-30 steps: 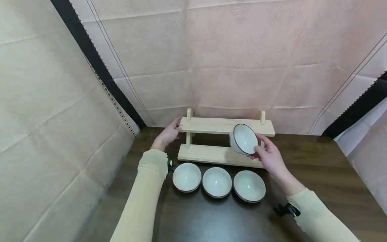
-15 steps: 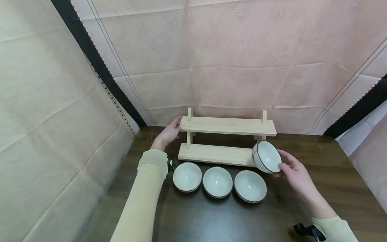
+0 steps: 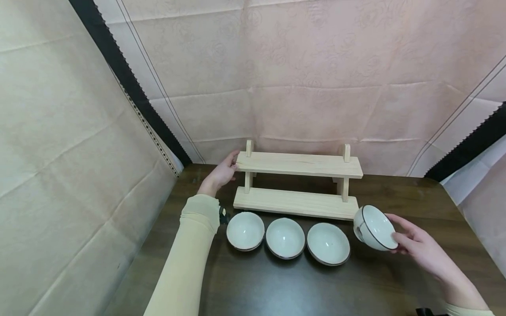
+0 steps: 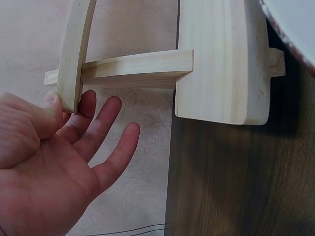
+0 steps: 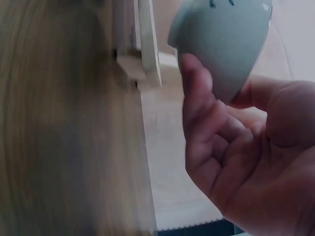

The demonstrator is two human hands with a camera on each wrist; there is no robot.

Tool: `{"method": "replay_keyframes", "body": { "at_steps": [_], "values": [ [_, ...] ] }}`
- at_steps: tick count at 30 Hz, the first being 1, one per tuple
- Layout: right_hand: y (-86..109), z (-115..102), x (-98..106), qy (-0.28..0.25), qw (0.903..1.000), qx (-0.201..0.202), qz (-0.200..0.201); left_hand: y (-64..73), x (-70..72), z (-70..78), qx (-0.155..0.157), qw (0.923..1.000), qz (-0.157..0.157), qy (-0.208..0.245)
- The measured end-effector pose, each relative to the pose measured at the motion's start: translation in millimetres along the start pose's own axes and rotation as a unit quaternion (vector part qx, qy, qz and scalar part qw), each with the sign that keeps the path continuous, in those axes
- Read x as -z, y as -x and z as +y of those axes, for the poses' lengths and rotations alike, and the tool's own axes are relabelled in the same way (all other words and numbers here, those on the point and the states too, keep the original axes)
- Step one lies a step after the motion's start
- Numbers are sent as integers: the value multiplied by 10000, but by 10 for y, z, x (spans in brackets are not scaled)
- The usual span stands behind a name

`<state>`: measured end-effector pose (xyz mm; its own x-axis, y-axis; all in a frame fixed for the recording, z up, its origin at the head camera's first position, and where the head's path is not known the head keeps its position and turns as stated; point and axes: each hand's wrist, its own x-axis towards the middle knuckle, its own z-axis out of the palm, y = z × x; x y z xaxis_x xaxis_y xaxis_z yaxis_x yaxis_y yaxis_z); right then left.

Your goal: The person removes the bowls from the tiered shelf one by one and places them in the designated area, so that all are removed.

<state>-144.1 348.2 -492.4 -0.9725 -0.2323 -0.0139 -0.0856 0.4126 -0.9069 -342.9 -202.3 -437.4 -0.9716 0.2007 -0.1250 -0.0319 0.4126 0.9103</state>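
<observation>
My right hand (image 3: pixel 421 248) pinches a white bowl (image 3: pixel 376 228) with a dark rim at its right side, thumb at the rim and fingers beneath. The bowl is tilted, just right of a row of three similar bowls. In the right wrist view the held bowl (image 5: pixel 221 44) shows dark marks on its outside. My left hand (image 3: pixel 219 174) grips the left end of the upper board of a two-tier wooden shelf (image 3: pixel 296 163). The left wrist view shows its thumb on top of that board (image 4: pixel 74 59) and the other fingers spread below.
In front of the shelf stand the left bowl (image 3: pixel 245 230), the middle bowl (image 3: pixel 285 238) and the right bowl (image 3: pixel 328 243), all upright on the dark wooden table (image 3: pixel 272 289). A pale cloth wall (image 3: pixel 316 79) rises behind the table.
My right hand has carried its bowl from in front of the shelf's right part, rightward and nearer, past the shelf's end. The left hand keeps its place on the upper board.
</observation>
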Motion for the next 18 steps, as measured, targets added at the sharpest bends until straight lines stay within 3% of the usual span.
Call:
{"method": "replay_keyframes", "body": {
  "at_steps": [8, 18],
  "values": [
    [111, 100, 151, 238, 9974, 101, -676, 18, -6, 24, 1, 10000, 19, -34],
    [70, 172, 186, 723, 9945, -82, -754, 6, -16, 18, 35, 9998, 92, -157]
  ]
}}
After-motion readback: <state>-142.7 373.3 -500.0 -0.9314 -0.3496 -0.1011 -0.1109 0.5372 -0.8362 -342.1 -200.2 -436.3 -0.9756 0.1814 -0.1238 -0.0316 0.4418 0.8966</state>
